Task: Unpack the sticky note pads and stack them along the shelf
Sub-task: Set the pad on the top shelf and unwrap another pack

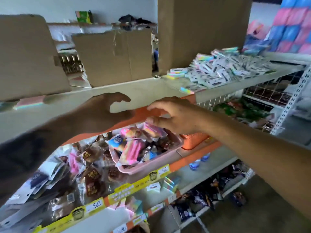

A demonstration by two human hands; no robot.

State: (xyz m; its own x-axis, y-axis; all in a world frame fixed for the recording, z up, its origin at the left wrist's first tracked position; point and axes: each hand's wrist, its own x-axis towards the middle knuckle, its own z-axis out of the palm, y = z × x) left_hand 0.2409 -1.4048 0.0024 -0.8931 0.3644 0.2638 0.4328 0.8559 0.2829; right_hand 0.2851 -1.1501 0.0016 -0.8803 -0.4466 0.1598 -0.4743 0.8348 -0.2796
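My left hand (104, 111) hovers at the front edge of the top shelf (134, 91), fingers curved apart, holding nothing. Close beside it, my right hand (173, 115) reaches in from the right with fingers spread and empty. A heap of wrapped pastel sticky note pads (223, 69) lies on the shelf at the right, with two loose pads (178, 72) at its left end. One pink pad (30, 102) rests at the far left of the shelf. Another pad (188, 89) sits near the front edge.
Cardboard boxes (114, 56) stand at the back of the top shelf, a tall one (202, 31) beside the pad heap and one (25, 56) at far left. Below, a pink tray (148, 163) holds snack packets; more packets fill the lower shelves.
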